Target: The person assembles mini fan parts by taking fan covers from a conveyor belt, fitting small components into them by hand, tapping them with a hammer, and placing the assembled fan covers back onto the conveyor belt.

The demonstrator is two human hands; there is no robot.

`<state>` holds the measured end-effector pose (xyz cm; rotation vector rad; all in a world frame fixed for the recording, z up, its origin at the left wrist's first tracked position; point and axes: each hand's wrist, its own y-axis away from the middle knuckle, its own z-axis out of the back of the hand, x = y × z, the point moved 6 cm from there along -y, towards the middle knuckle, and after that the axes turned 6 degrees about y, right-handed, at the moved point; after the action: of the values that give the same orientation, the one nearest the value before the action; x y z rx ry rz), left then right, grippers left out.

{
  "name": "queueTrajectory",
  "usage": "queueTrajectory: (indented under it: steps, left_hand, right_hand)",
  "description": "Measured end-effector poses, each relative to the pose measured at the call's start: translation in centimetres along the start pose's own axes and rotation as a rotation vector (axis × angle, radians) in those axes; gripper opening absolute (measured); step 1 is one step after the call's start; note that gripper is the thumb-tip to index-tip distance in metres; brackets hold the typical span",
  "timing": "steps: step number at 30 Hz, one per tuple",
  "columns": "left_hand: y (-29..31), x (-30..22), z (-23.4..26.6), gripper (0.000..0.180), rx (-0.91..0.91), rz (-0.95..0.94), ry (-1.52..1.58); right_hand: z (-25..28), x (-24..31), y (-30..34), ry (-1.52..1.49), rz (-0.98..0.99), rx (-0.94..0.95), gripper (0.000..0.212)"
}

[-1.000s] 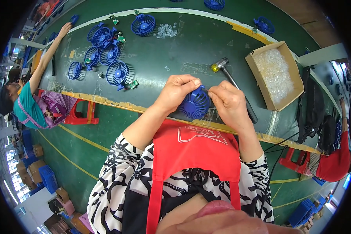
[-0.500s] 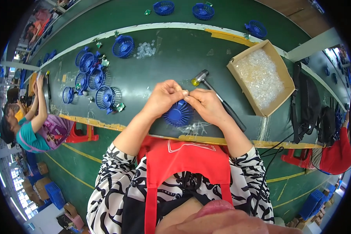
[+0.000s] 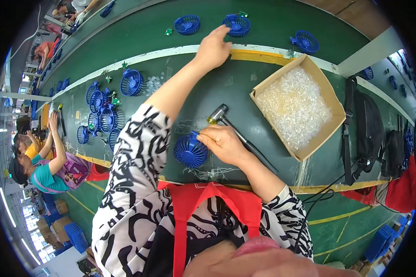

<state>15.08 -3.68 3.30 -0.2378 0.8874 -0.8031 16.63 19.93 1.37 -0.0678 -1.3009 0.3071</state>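
Note:
A blue round slatted fan housing [image 3: 191, 151] sits near the bench's front edge. My right hand [image 3: 224, 142] pinches it at the small neck on its upper side. Stretched across the bench, my left hand [image 3: 214, 48] is at the far strip, thumb and fingers apart and nothing held. Its fingertips come right beside another blue fan housing [image 3: 237, 25], which has a small green circuit board [image 3: 243, 14] at its edge; whether they touch it I cannot tell. Just beyond my right hand lies a hammer [image 3: 238, 134] with a black handle.
An open cardboard box [image 3: 336, 121] of small clear plastic pieces stands to the right. Several blue fan housings [image 3: 97, 101] cluster at left, near loose clear pieces [image 3: 153, 85]. A black bag [image 3: 369, 122] rests at the bench's right end. Co-workers sit further left.
My left hand has let go of the fan housing's neck and swung forward to the far strip. My right hand has shifted slightly left and nearer, keeping its pinch on the housing.

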Motion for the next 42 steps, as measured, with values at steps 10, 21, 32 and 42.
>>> queueTrajectory:
  steps: [10,21,32,42]
  left_hand:
    - [-2.3,-1.0,-3.3,0.021,-0.055,0.077,-0.016]
    - [12.8,-1.9,21.8,0.013,-0.597,0.15,-0.207]
    - [24.4,-6.8,14.2,0.029,-0.04,0.635,0.655]
    - [26.6,-7.6,9.3,0.017,0.08,0.905,1.191]
  right_hand:
    - [0.6,-0.2,-0.3,-0.061,-0.03,-0.014,0.012]
    - [0.3,-0.7,0.4,-0.08,-0.108,0.013,0.016]
    - [-0.3,0.7,0.2,-0.047,-0.098,0.092,0.021]
    - [0.0,3.1,2.9,0.078,-0.116,-0.022,0.015]
